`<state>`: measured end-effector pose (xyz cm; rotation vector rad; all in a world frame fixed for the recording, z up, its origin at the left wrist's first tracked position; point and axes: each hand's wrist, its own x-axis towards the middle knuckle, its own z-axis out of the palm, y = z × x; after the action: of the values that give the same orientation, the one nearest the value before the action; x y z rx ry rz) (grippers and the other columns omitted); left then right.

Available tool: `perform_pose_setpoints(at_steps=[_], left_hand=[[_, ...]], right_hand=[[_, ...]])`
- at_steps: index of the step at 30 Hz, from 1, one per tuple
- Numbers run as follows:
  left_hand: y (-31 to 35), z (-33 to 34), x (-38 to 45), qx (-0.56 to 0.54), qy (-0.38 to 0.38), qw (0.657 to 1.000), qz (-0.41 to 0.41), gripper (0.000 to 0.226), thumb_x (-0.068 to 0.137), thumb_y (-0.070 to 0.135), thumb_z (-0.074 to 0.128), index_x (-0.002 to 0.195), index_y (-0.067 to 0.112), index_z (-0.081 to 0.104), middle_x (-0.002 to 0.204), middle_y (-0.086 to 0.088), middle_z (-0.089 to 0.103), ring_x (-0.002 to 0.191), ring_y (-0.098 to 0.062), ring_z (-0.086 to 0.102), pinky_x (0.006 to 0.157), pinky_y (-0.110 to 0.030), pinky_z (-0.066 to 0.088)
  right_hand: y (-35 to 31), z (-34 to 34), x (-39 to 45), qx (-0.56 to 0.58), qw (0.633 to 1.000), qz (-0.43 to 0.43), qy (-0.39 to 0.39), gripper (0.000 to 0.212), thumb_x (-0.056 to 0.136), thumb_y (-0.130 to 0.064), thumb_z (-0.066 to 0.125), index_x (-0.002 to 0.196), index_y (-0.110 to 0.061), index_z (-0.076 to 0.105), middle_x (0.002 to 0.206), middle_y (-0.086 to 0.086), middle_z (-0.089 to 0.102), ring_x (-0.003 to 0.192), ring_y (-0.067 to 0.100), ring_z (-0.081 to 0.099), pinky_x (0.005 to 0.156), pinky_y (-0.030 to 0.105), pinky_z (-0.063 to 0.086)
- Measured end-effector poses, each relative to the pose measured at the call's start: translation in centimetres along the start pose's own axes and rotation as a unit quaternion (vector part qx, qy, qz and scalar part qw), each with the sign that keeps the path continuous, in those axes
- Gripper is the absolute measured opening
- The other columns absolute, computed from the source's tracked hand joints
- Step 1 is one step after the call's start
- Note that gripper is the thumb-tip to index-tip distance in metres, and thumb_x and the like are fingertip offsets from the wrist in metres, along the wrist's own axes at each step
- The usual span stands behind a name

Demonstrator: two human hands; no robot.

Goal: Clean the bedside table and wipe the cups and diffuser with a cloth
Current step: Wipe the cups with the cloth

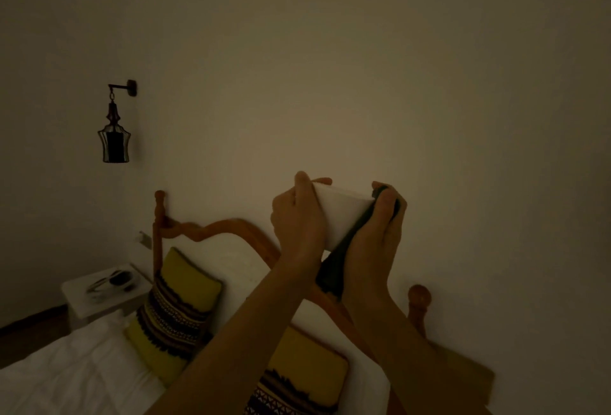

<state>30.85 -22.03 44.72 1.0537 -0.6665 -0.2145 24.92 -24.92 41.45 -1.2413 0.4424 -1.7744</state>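
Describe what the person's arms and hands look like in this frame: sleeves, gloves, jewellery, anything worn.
Both forearms are bare up to the frame's lower edge; no sleeves show. The left hand and right hand wear no gloves. No watch, bracelet or ring can be made out, though the room is dim and the far sides of the wrists are hidden.

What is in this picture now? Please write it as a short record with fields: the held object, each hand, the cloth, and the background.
held object: white cup, lying sideways in the air, between both hands
left hand: left hand grips one end of the cup
right hand: right hand presses the dark cloth against the other end
cloth: dark cloth, hanging down below the cup
background: bed with yellow patterned pillows, wooden headboard, wall lamp, far bedside table
light: dim
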Motion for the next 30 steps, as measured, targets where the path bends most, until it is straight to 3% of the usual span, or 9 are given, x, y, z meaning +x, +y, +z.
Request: perform_pose_setpoints(at_steps=[4, 7, 9, 11, 14, 17, 21, 25, 30], left_hand=[[-0.6, -0.9, 1.2, -0.086, -0.082, 0.983, -0.143, 0.051, 0.095, 0.055, 0.046, 0.093, 0.015, 0.078, 0.097, -0.018, 0.075, 0.092, -0.038, 0.068, 0.089, -0.05, 0.057], [-0.5, -1.4, 1.8, -0.122, -0.165, 0.953, -0.222, 0.051, 0.091, 0.061, 0.053, 0.089, 0.015, 0.076, 0.096, -0.017, 0.073, 0.079, -0.03, 0.068, 0.084, -0.044, 0.055], [-0.6, -1.1, 2.1, -0.078, -0.145, 0.97, -0.177, 0.054, 0.095, 0.061, 0.046, 0.088, 0.014, 0.072, 0.092, -0.014, 0.072, 0.081, -0.029, 0.067, 0.083, -0.044, 0.055], [-1.1, -0.9, 2.1, 0.019, -0.058, 0.998, -0.019, 0.051, 0.102, 0.053, 0.037, 0.092, 0.011, 0.064, 0.09, -0.011, 0.07, 0.084, -0.027, 0.067, 0.08, -0.043, 0.055], [-1.8, -1.7, 1.7, 0.073, 0.034, 0.985, 0.15, 0.052, 0.107, 0.042, 0.031, 0.083, 0.014, 0.068, 0.077, -0.001, 0.071, 0.072, -0.015, 0.069, 0.068, -0.036, 0.059], [-2.1, -1.9, 1.0, 0.068, -0.001, 0.992, 0.107, 0.059, 0.104, 0.054, 0.025, 0.085, 0.026, 0.074, 0.083, 0.004, 0.076, 0.075, -0.01, 0.072, 0.075, -0.039, 0.062], [-0.8, -1.8, -1.4, -0.105, -0.109, 0.986, -0.066, 0.048, 0.076, 0.069, 0.055, 0.102, 0.03, 0.067, 0.111, -0.006, 0.072, 0.103, -0.03, 0.068, 0.093, -0.051, 0.056], [0.5, -2.1, -2.3, -0.071, -0.17, 0.981, 0.065, 0.074, 0.052, 0.064, 0.069, 0.112, 0.023, 0.058, 0.108, 0.002, 0.065, 0.097, -0.016, 0.067, 0.067, -0.023, 0.06], [0.6, -3.3, -1.6, 0.01, -0.26, 0.958, 0.118, 0.065, 0.052, 0.052, 0.081, 0.109, 0.03, 0.058, 0.098, 0.015, 0.066, 0.094, -0.002, 0.065, 0.069, -0.014, 0.055]], right_hand=[[-0.7, 0.1, 0.4, 0.081, 0.992, 0.079, -0.053, 0.047, 0.084, -0.074, 0.041, 0.112, -0.042, 0.06, 0.11, -0.002, 0.069, 0.099, 0.023, 0.067, 0.082, 0.043, 0.058], [-0.7, 0.0, 0.7, 0.125, 0.98, 0.126, -0.089, 0.056, 0.079, -0.075, 0.047, 0.118, -0.037, 0.059, 0.113, 0.005, 0.073, 0.099, 0.03, 0.07, 0.078, 0.041, 0.058], [-0.4, -0.1, 0.9, 0.119, 0.982, 0.12, -0.084, 0.05, 0.083, -0.076, 0.047, 0.115, -0.039, 0.058, 0.109, 0.0, 0.074, 0.097, 0.026, 0.07, 0.074, 0.038, 0.058], [0.0, -0.3, 0.8, 0.068, 0.994, 0.07, -0.055, 0.045, 0.086, -0.071, 0.041, 0.114, -0.039, 0.058, 0.105, -0.008, 0.07, 0.094, 0.015, 0.068, 0.076, 0.037, 0.057], [0.7, -0.4, 0.0, -0.014, 1.0, -0.007, -0.017, 0.049, 0.087, -0.068, 0.035, 0.117, -0.035, 0.057, 0.097, -0.021, 0.062, 0.088, 0.0, 0.062, 0.075, 0.029, 0.056], [1.0, -0.5, -0.6, -0.025, 0.999, -0.037, -0.016, 0.043, 0.09, -0.065, 0.036, 0.119, -0.04, 0.054, 0.099, -0.033, 0.06, 0.09, -0.008, 0.061, 0.068, 0.014, 0.054], [1.1, -0.1, -1.1, 0.008, 0.998, -0.047, -0.045, 0.044, 0.09, -0.062, 0.041, 0.129, -0.043, 0.051, 0.116, -0.02, 0.065, 0.103, 0.008, 0.068, 0.08, 0.03, 0.06], [0.9, 0.0, -0.6, 0.172, 0.978, 0.079, -0.085, 0.033, 0.099, -0.052, 0.042, 0.127, -0.044, 0.058, 0.109, -0.002, 0.071, 0.097, 0.025, 0.072, 0.079, 0.045, 0.059], [0.3, -0.9, 0.6, 0.221, 0.952, 0.154, -0.148, 0.042, 0.093, -0.059, 0.046, 0.125, -0.037, 0.063, 0.098, -0.003, 0.075, 0.09, 0.022, 0.074, 0.074, 0.044, 0.059]])
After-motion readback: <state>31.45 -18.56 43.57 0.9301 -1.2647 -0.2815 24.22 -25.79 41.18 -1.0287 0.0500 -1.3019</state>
